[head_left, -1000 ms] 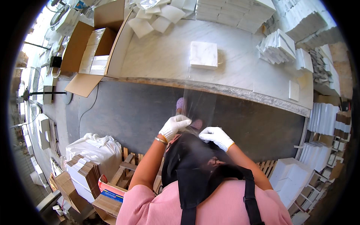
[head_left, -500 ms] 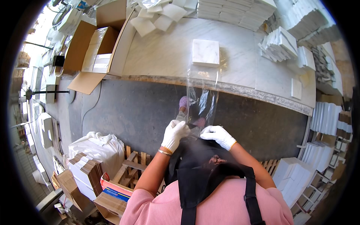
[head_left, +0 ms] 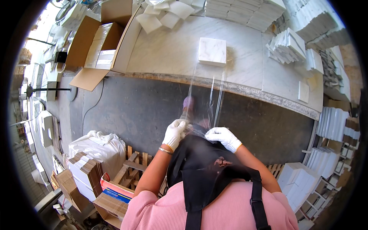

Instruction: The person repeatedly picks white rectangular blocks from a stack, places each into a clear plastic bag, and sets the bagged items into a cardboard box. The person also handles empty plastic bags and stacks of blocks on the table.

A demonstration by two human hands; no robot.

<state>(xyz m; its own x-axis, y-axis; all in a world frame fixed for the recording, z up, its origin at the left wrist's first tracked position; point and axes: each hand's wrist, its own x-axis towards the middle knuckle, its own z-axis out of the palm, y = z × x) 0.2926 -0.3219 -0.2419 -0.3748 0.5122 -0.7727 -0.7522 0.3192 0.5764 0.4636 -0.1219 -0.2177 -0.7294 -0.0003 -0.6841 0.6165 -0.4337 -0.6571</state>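
In the head view, the clear film (head_left: 211,100), glinting broadly half a second ago, now shows long thin streaks, so it seems drawn tauter. The left hand (head_left: 175,134) and right hand (head_left: 223,138) pinch its near end; the white block (head_left: 212,50) sits ahead of the grip on the worktop (head_left: 165,51). Ahead and left of the grip, an open box (head_left: 81,40) contains a smaller taped carton (head_left: 98,43).
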